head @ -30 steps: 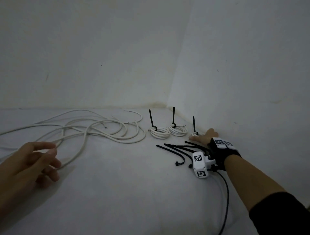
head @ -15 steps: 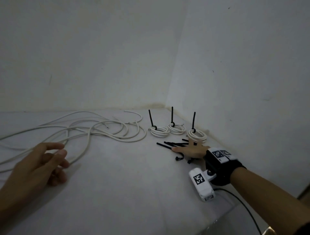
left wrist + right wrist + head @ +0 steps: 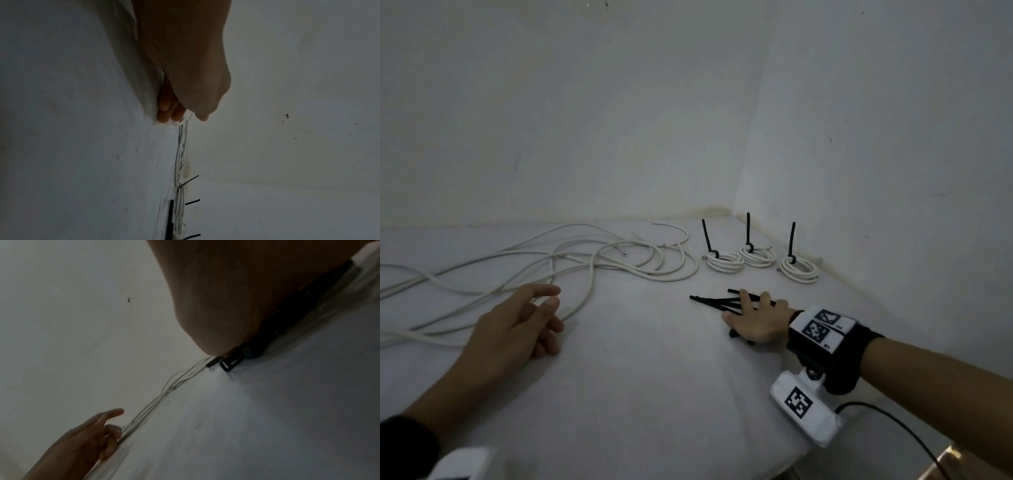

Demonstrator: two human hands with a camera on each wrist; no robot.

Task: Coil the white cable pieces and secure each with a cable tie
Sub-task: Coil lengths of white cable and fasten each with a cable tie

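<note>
Head view is showing three tied coils (image 3: pixel 760 262) sitting done by the wall, loose white cable (image 3: pixel 585 263) waiting — left hand (image 3: pixel 517 325) relaxed beside it, right hand (image 3: pixel 756 320) splayed, seemingly pressing spare cable ties (image 3: pixel 714 301).

Loose cable ties (image 3: pixel 717 301) partly hidden under right hand (image 3: pixel 758 320); white cable (image 3: pixel 482 270) cut off at left edge.

Bare white-walled room corner (image 3: pixel 736 205)

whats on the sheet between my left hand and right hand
In the head view, only bare white sheet lies between the left hand and the right hand.
</note>
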